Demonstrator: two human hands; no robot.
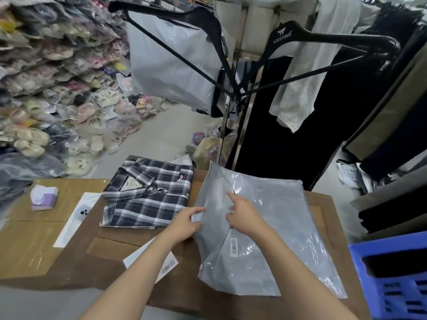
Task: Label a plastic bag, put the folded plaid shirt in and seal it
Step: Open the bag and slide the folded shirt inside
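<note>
Cluttered stockroom, brown cardboard-covered table (69, 262) in front. Grey plastic bag (272, 227) flat on table's right half, barcode label (233, 247) stuck near its lower left edge. Left hand (187, 221) pinching bag's left edge between thumb and fingers. Right hand (242, 212) resting on bag – index finger out, other fingers curled, gripping nothing. Folded plaid shirt (147, 195) just left of bag, collar up, outside it. Label sheet (152, 257) under left forearm. Tissue pack (44, 197) far left. Blue crate (392, 280) at right edge – black hangers (323, 40) above, bagged shoes (57, 88) piled behind.
</note>
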